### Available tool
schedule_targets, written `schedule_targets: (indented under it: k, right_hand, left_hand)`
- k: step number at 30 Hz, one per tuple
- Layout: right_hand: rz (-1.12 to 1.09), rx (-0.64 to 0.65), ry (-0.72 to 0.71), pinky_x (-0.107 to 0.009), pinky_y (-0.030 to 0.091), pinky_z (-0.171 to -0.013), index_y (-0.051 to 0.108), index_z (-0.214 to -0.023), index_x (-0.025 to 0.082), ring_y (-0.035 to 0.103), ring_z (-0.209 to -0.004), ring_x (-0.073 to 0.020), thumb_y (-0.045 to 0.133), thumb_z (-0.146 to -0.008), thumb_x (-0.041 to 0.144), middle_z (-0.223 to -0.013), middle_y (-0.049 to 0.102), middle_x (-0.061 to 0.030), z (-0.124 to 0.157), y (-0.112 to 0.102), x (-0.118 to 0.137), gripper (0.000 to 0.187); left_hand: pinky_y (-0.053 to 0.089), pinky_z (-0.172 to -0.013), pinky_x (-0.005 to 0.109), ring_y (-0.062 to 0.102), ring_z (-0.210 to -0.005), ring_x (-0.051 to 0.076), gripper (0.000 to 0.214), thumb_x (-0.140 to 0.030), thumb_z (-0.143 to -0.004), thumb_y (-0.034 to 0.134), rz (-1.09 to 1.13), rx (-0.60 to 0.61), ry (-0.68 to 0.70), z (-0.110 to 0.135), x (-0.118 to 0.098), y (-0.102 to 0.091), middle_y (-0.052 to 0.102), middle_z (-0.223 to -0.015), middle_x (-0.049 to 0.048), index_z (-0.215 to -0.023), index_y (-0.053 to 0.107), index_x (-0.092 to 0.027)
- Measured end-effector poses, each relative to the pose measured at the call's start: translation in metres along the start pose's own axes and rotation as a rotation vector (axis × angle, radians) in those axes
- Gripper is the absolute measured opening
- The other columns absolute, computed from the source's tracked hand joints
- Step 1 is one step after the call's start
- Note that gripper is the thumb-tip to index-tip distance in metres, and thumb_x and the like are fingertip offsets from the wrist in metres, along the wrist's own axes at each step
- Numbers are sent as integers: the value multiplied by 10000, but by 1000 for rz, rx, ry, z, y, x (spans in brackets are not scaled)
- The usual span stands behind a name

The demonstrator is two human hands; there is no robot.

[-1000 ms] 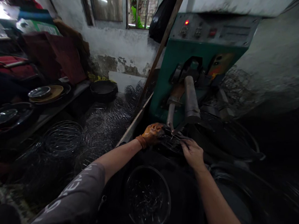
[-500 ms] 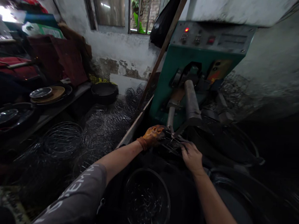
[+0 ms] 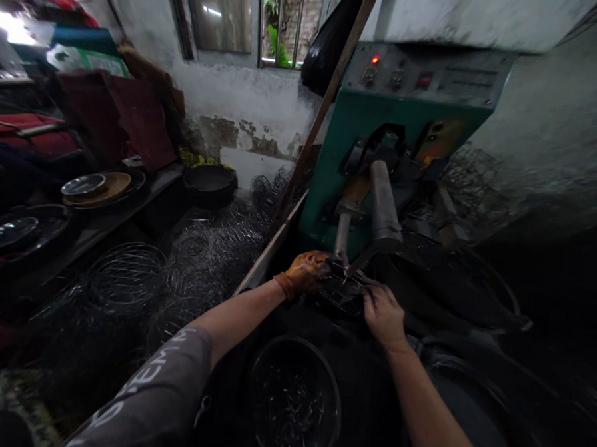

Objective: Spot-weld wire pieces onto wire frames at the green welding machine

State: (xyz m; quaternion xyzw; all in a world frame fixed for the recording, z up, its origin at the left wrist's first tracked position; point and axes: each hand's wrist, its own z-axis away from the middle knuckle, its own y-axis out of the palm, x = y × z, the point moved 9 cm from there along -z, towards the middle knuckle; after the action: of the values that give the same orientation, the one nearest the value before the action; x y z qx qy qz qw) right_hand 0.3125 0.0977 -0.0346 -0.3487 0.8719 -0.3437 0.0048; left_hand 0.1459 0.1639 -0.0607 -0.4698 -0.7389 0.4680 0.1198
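Note:
A wire rack [image 3: 343,295] with thin parallel bars lies level between my hands, its outline partly lost in the dark. My left hand [image 3: 308,271], in an orange work glove, closes on its left edge. My right hand [image 3: 382,314], bare, pinches the right edge between thumb and fingers. Right above the rack are the thin lower arm [image 3: 343,234] and the thick upper arm [image 3: 384,200] of a green machine [image 3: 325,178] that looks like a spot welder; the lower arm's tip is at the wires. A red lamp glows on its panel. Closer to me sits a round bowl [image 3: 337,385] holding short metal pieces.
Tangled wire racks [image 3: 125,278] are heaped on the left. A wooden board [image 3: 264,255] runs beside the machine, and a wooden pole [image 3: 330,98] leans there. Dark round basins [image 3: 208,182] stand at the back left. At the right is a large dark pan [image 3: 469,399].
Both hands keep nearly the same place. The wire rack looks slightly tilted, with more of its bars showing now. The camera view has shifted very slightly.

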Motion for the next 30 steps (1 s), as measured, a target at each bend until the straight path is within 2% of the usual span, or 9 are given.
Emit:
schedule_targets:
  k: [9, 16, 21, 24, 26, 28, 30]
  right_hand:
    - [28, -26, 8, -426, 591, -879, 657, -946, 241, 700, -925, -264, 454, -1014, 274, -932, 736, -84, 1, 1, 2, 216]
    - [10, -1, 90, -458, 582, -899, 653, -930, 246, 681, -941, -278, 440, -994, 291, -932, 725, -95, 5, 8, -7, 227]
    - [27, -31, 84, -449, 592, -842, 646, -874, 236, 671, -894, -268, 446, -995, 303, -904, 714, -95, 4, 6, -5, 243]
    - [17, -47, 63, -453, 597, -817, 648, -852, 223, 678, -872, -266, 440, -1008, 319, -913, 722, -103, 0, 2, -2, 278]
    - [29, -23, 83, -491, 583, -844, 651, -835, 222, 681, -874, -280, 418, -1022, 382, -882, 723, -102, -8, -3, 4, 339]
    - [68, -33, 169, -543, 553, -881, 662, -832, 215, 677, -894, -309, 432, -1019, 478, -861, 718, -112, -15, -16, 13, 396]
    - [66, -92, 316, -542, 543, -891, 689, -912, 197, 669, -924, -318, 490, -1006, 529, -914, 718, -127, -15, -38, 27, 399]
  left_hand:
    - [495, -1074, 396, 625, -1212, 272, 358, -446, -836, 725, -23, -27, -9, 0, 1, -1, 683, -1253, 127, -1044, 712, -155]
    - [499, -1070, 406, 613, -1213, 285, 333, -436, -849, 710, -33, -26, 2, 2, 1, -4, 673, -1244, 149, -996, 725, -137]
    - [501, -1075, 412, 601, -1231, 274, 321, -427, -887, 677, -14, -47, 9, 1, -4, -7, 659, -1292, 127, -1035, 724, -146]
    - [495, -1086, 416, 585, -1256, 266, 340, -437, -880, 691, -9, -59, 12, 2, -6, -10, 636, -1336, 131, -1059, 714, -149]
    - [487, -1096, 432, 585, -1255, 277, 363, -411, -834, 732, -40, -15, -6, 2, -5, -8, 636, -1324, 145, -1079, 707, -144]
    - [488, -1092, 432, 595, -1239, 282, 360, -366, -796, 754, -76, 39, -28, 1, -2, -6, 643, -1305, 145, -1075, 706, -144]
    - [492, -1088, 408, 600, -1234, 272, 327, -329, -771, 758, -80, 49, -51, 0, 0, -9, 662, -1283, 116, -1053, 716, -167]
